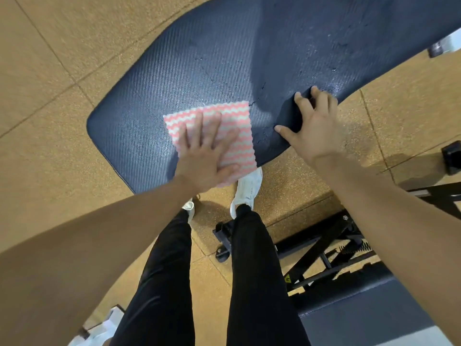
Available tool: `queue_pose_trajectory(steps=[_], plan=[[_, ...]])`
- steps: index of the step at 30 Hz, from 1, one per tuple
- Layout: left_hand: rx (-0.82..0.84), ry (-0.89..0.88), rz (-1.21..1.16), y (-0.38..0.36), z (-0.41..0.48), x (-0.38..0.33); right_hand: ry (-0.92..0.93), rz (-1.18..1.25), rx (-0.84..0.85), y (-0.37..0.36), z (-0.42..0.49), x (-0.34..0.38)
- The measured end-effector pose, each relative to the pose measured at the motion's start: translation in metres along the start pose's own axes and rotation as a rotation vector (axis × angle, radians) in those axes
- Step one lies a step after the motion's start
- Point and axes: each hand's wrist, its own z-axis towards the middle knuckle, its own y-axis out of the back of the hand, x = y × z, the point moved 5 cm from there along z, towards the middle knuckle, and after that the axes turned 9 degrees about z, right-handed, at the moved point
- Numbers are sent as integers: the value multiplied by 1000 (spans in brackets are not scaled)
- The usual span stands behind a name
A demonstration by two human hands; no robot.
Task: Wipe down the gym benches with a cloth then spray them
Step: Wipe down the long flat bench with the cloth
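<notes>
Wiping stage, by the look of it. Big dark tabletop (224,58) runs long from lower left to upper right. Most of its length lies up-right of the cloth, so I'd guess the strokes go that way, along the axis. One more bench (361,315) sits lower right, so two in view. Right grip (311,121) is curled over the near edge, holding the tabletop. Left grip (207,158) is flat, fingers straight, pressing on the one pink-and-white cloth (237,111). The cloth lies toward the left end and hangs a bit over the near edge. Can't make out a spray bottle anywhere.
</notes>
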Motion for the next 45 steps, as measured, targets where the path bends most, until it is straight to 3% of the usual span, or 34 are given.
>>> queue_pose_trajectory(steps=[6,12,18,28,35,45], plan=[[-37,281,-144,55,79,49,108,56,-16,9,5,-13],[-64,349,-169,96,136,88,132,115,-96,32,28,-30],[-69,247,-96,89,146,70,115,30,25,35,55,-31],[-110,-69,-21,38,71,-45,80,16,125,35,57,-31],[-143,-75,-61,23,48,-58,69,-26,96,33,60,-37],[-117,358,-182,104,177,43,143,-33,98,29,63,-45]])
